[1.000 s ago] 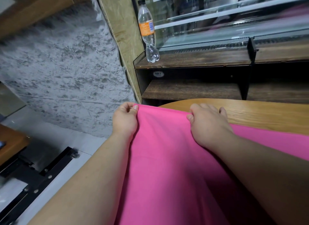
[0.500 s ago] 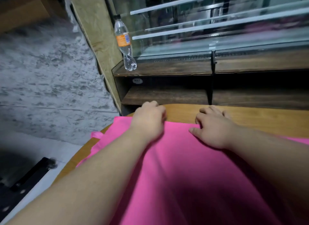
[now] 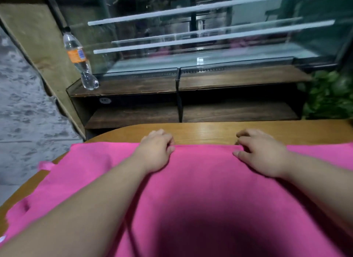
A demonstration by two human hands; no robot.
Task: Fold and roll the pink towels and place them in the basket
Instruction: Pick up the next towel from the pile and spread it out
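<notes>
Has swung the bright pink cloth towel [image 3: 200, 180] fully onto the light wooden worktop [image 3: 206, 132] within the last second; a second ago held it out past the worktop's left rim, above the floor; half a second ago was drawing it in over that rim; now has it spread flat across the worktop's near part, with the far hem straight and a bare strip of wood left before the worktop's far edge; lets one corner and a small pink loop hang off the worktop's left rim. Keeps the left hand [image 3: 155, 151] on the far hem, knuckles up and fingers curled over the cloth edge, seemingly gripping it; has slid the right hand [image 3: 261, 153] further right along the same hem, thumb on top of the cloth and bent fingers at the edge, apparently pinching it. Means, judging by this, that laying out is done and folding can begin, most likely by drawing the far hem back toward the worktop's near side; calls for both corners moving together to keep the edges aligned. Shows no basket anywhere around the worktop.
</notes>
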